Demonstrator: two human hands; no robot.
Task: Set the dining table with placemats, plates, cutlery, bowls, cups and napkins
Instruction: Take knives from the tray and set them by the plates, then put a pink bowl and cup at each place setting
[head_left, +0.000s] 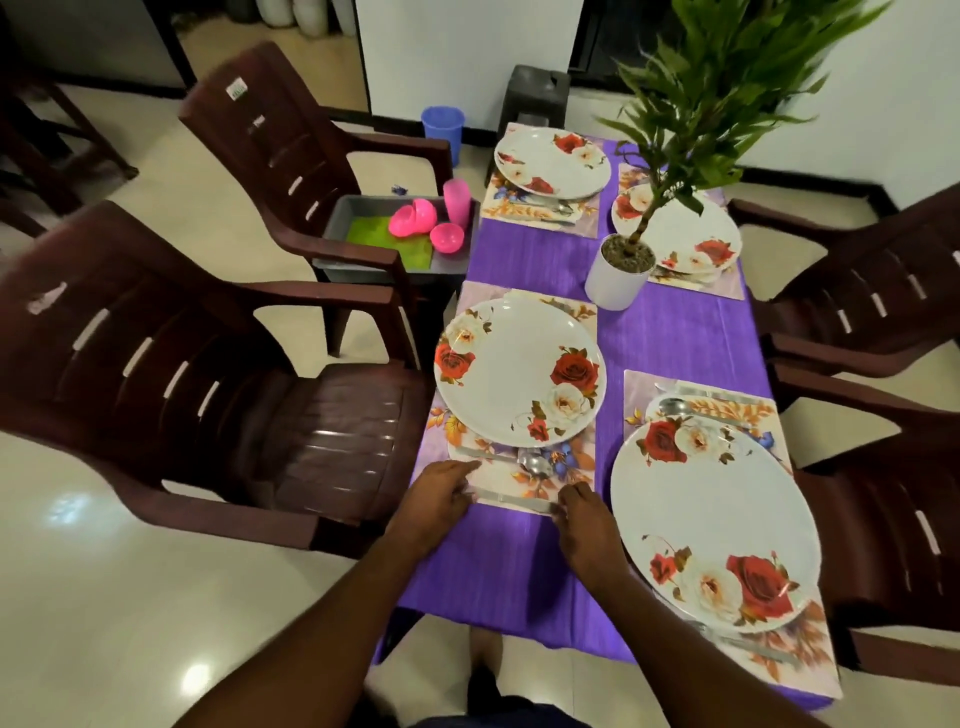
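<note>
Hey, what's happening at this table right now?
A person is setting a purple-clothed dining table. Both hands, left hand and right hand, are at the near-left floral placemat, adjusting a silver knife beside a spoon. Four white rose-patterned plates are already on placemats. Pink plastic bowls and a pink cup still wait in a grey tray on a chair.

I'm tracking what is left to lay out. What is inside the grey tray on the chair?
In the grey tray: pink bowls, a pink cup and a green mat. Anything beneath them is hidden.
</note>
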